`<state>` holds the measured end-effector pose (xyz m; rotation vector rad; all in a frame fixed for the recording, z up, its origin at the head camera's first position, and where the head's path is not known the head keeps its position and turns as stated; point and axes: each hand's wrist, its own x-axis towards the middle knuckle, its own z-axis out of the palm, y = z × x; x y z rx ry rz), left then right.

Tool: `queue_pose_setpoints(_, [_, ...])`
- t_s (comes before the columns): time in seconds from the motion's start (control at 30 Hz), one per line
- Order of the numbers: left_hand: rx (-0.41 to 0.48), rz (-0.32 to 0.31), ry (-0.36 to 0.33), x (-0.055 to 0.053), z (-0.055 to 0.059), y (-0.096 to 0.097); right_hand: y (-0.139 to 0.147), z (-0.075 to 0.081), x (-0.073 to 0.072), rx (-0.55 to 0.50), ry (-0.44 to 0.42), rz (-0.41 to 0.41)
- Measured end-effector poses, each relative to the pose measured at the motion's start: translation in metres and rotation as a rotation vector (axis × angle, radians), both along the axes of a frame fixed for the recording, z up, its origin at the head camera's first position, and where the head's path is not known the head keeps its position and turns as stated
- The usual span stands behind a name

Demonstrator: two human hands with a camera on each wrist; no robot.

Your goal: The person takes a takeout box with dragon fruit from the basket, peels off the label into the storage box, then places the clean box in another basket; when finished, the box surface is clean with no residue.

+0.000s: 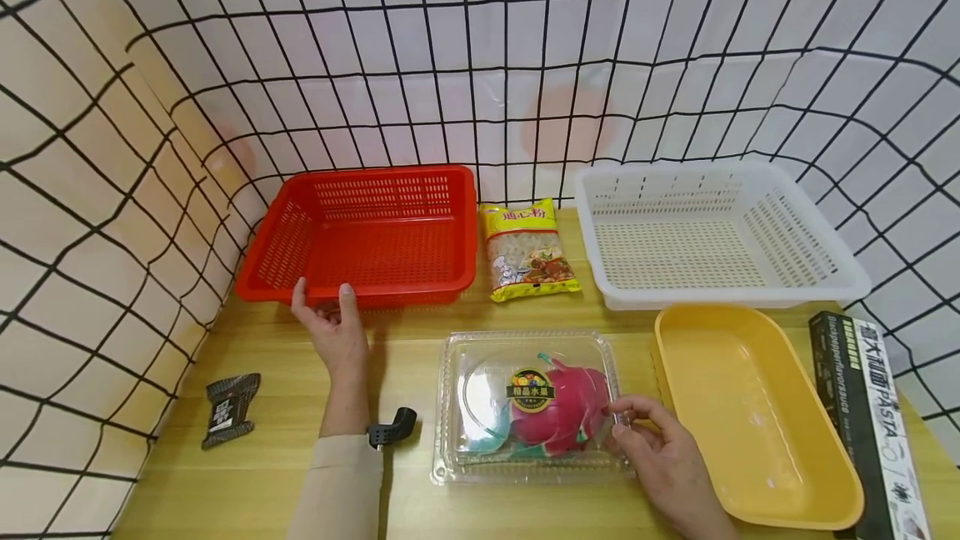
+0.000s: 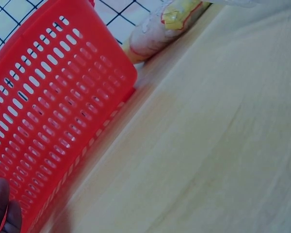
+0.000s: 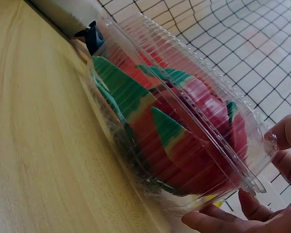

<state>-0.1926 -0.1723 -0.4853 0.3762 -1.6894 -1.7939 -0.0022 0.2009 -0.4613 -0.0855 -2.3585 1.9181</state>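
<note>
My left hand (image 1: 332, 332) grips the front rim of a red plastic basket (image 1: 390, 252), thumb and fingertips at the edge; the left wrist view shows only some fingers (image 2: 0, 204) beside its slotted wall. With my right hand (image 1: 667, 457) I pinch the right edge of a clear plastic clamshell box (image 1: 480, 373). Inside the box lies a pink dragon fruit (image 1: 562, 407) with green tips, and a round label sits on the lid. In the right wrist view the thumb and fingers (image 3: 286, 136) hold the box's near corner, its lid shut over the fruit (image 3: 194, 160).
A yellow pasta bag (image 1: 528, 252) lies between the red basket and a white basket (image 1: 611, 302). To the right stand a yellow tray (image 1: 750, 415) and a black-and-white pasta box (image 1: 873, 423). A small black packet (image 1: 230, 409) is at left. Black wire grid (image 1: 420, 48) encloses the table.
</note>
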Motion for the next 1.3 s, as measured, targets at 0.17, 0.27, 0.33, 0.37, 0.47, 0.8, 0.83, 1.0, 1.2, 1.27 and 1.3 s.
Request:
queue_pose_setpoints(0.17, [-0.008,-0.001,-0.006,0.001,0.000,0.001,0.002,0.000,-0.001,-0.006,-0.005,0.024])
queue_pose_setpoints(0.27, [-0.003,-0.003,-0.003,0.001,0.000,0.001,0.003,0.002,-0.001,0.009,-0.012,0.030])
queue_pose_setpoints(0.33, [0.001,-0.004,-0.003,0.002,0.000,0.001,0.003,0.003,-0.001,0.029,-0.022,0.029])
queue_pose_setpoints(0.37, [0.003,-0.004,-0.003,0.001,0.000,0.001,0.003,0.004,-0.002,0.037,-0.030,0.029])
queue_pose_setpoints(0.47, [0.002,-0.004,-0.006,0.002,0.001,0.001,0.002,0.008,-0.002,0.061,-0.066,0.026])
queue_pose_setpoints(0.8, [0.004,-0.001,-0.025,0.005,0.004,0.003,0.001,0.023,-0.003,0.090,-0.235,0.033])
queue_pose_setpoints(0.83, [0.003,-0.002,-0.027,0.006,0.005,0.003,0.001,0.024,-0.003,0.094,-0.245,0.034])
queue_pose_setpoints(1.0, [0.002,-0.004,-0.033,0.006,0.005,0.004,0.003,0.027,-0.002,0.118,-0.295,0.045])
queue_pose_setpoints(1.2, [0.005,-0.010,-0.039,0.007,0.009,0.004,0.005,0.027,-0.002,0.130,-0.306,0.050])
queue_pose_setpoints(1.27, [0.008,-0.015,-0.043,0.007,0.010,0.004,0.006,0.027,-0.001,0.117,-0.291,0.048])
queue_pose_setpoints(1.3, [0.010,-0.018,-0.045,0.007,0.010,0.004,0.006,0.027,-0.001,0.115,-0.283,0.045])
